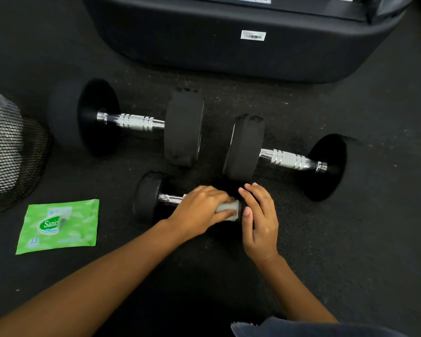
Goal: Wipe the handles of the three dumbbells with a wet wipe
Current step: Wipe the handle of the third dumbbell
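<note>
Head view, looking down onto dark rubber floor [350, 239]. Around the middle, toward the near edge: small dumbbell [153, 198], lying on its side. Left hand [199, 210] wrapped over its handle [170, 198], pressing the white wet wipe [229, 211] round the bar, hard up against the right-end weight. Right hand [260, 215] cupped over that weight, fingers across the top, thumb on the inner face. Hands just beside each other, seemingly not touching.

Further back, left dumbbell [131, 121] and right dumbbell [289, 159], both bigger, chrome handles bare, clear of both hands. Green wipe packet [58, 226] flat toward the left edge, mesh basket [10, 154] behind it, black machine base [229, 57] along the far edge.

By the look of it: heavy, rigid, round-ended, so apt to roll. Better steadied at an end weight than lifted. Handle hard, ridged mid-grip, smooth elsewhere, probably slick once damp. Wipe soft, limp, light, best folded round the bar and slid along it.
</note>
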Demonstrator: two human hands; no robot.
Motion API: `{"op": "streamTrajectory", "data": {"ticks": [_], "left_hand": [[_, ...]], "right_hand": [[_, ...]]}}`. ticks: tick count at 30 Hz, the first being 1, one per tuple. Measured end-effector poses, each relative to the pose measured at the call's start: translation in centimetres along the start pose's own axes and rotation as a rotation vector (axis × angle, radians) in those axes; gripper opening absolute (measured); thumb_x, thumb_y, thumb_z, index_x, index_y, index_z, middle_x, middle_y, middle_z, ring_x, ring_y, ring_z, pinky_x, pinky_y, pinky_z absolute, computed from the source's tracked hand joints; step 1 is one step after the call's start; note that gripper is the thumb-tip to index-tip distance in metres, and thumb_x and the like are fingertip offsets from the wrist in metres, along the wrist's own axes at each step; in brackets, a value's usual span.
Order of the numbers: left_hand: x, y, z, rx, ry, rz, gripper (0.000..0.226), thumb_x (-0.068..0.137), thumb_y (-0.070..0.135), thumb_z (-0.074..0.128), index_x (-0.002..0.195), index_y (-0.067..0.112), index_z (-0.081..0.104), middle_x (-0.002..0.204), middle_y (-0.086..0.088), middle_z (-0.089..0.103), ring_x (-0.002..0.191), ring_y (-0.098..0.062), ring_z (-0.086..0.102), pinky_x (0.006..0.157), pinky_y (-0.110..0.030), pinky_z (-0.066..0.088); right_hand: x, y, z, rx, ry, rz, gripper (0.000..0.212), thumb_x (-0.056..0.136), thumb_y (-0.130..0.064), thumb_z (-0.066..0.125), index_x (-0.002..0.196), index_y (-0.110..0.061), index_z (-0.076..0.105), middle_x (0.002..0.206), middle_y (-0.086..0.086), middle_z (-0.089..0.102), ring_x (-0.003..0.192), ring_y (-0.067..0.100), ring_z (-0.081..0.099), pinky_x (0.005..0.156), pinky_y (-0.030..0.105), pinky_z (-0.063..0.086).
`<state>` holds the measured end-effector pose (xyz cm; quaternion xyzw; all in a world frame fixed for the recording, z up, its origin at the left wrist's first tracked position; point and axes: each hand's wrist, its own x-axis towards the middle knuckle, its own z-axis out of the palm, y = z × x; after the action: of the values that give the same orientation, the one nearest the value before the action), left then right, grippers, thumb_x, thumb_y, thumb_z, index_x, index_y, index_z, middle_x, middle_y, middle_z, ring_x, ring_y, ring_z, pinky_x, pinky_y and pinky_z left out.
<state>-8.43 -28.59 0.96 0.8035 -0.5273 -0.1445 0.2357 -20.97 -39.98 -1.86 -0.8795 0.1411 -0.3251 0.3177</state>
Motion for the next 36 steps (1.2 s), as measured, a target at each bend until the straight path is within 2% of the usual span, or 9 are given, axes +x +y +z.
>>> {"op": "streamTrajectory", "data": {"ticks": [4,7,10,16,23,27,31,33,36], "left_hand": [[-0.3,0.2,0.2,0.051,0.041,0.113,0.039,0.084,0.041,0.048,0.103,0.011,0.063,0.100,-0.001,0.066,0.095,-0.017,0.059,0.089,-0.023,0.035],[-0.8,-0.5,0.1,0.090,0.080,0.200,0.028,0.079,0.028,0.066,0.101,0.012,0.062,0.102,-0.001,0.064,0.096,-0.016,0.055,0.089,-0.026,0.034],[-1.0,-0.4,-0.1,0.119,0.095,0.179,0.033,0.070,0.022,0.078,0.096,0.013,0.061,0.103,-0.002,0.062,0.095,-0.016,0.055,0.088,-0.026,0.034],[-0.5,1.7,1.3,0.162,0.159,0.141,0.036,0.062,0.012,0.078,0.093,0.008,0.061,0.097,-0.006,0.063,0.087,-0.021,0.058,0.085,-0.029,0.035],[-1.2,0.7,0.1,0.234,0.189,0.179,0.023,0.068,0.015,0.073,0.087,0.009,0.062,0.096,-0.005,0.064,0.085,-0.021,0.059,0.090,-0.031,0.037],[-0.6,2.1,1.1,0.203,0.175,0.165,0.021,0.079,0.018,0.049,0.090,0.007,0.063,0.092,-0.006,0.065,0.082,-0.022,0.060,0.088,-0.031,0.038],[-1.3,0.0,0.0,0.228,0.139,0.218,0.023,0.081,0.025,0.060,0.097,0.011,0.067,0.100,-0.001,0.068,0.091,-0.015,0.063,0.097,-0.029,0.035],[-1.7,-0.8,-0.5,0.277,0.108,0.162,0.032,0.085,0.037,0.053,0.102,0.014,0.067,0.103,0.002,0.067,0.094,-0.013,0.062,0.098,-0.030,0.034],[-1.2,0.0,-0.2,0.302,0.074,-0.003,0.041,0.090,0.047,0.042,0.101,0.019,0.069,0.096,0.003,0.068,0.089,-0.015,0.060,0.090,-0.029,0.036]], "right_hand": [[0.1,0.0,-0.1,0.002,-0.002,0.006,0.041,0.098,-0.022,0.031,0.118,0.000,0.059,0.123,0.013,0.056,0.126,0.023,0.044,0.100,0.050,0.040],[0.0,-0.1,-0.2,-0.008,-0.011,-0.002,0.041,0.099,-0.023,0.031,0.118,0.000,0.059,0.123,0.014,0.056,0.126,0.024,0.045,0.100,0.050,0.040],[0.0,-0.1,0.0,-0.011,-0.003,0.006,0.041,0.099,-0.022,0.031,0.119,0.000,0.059,0.124,0.013,0.056,0.126,0.023,0.044,0.099,0.050,0.040],[0.0,-0.1,0.0,-0.008,0.013,0.003,0.041,0.099,-0.022,0.030,0.118,-0.001,0.059,0.123,0.011,0.056,0.126,0.021,0.044,0.100,0.049,0.040],[0.0,-0.1,0.1,-0.007,0.015,0.013,0.040,0.098,-0.022,0.031,0.118,-0.001,0.059,0.123,0.013,0.056,0.126,0.022,0.044,0.101,0.047,0.039],[0.0,-0.1,0.0,-0.010,0.009,0.006,0.041,0.099,-0.022,0.031,0.118,-0.001,0.059,0.123,0.012,0.056,0.126,0.022,0.044,0.102,0.046,0.039],[0.0,0.0,0.0,-0.008,0.003,-0.002,0.041,0.099,-0.022,0.030,0.119,-0.001,0.058,0.124,0.013,0.056,0.126,0.023,0.044,0.102,0.047,0.039],[0.0,0.0,0.1,-0.003,0.009,-0.005,0.040,0.098,-0.022,0.031,0.118,-0.001,0.059,0.123,0.013,0.056,0.126,0.023,0.045,0.102,0.047,0.039],[0.0,0.1,0.1,-0.009,0.015,-0.005,0.039,0.097,-0.020,0.032,0.118,0.000,0.059,0.123,0.012,0.056,0.126,0.023,0.045,0.102,0.046,0.039]]}}
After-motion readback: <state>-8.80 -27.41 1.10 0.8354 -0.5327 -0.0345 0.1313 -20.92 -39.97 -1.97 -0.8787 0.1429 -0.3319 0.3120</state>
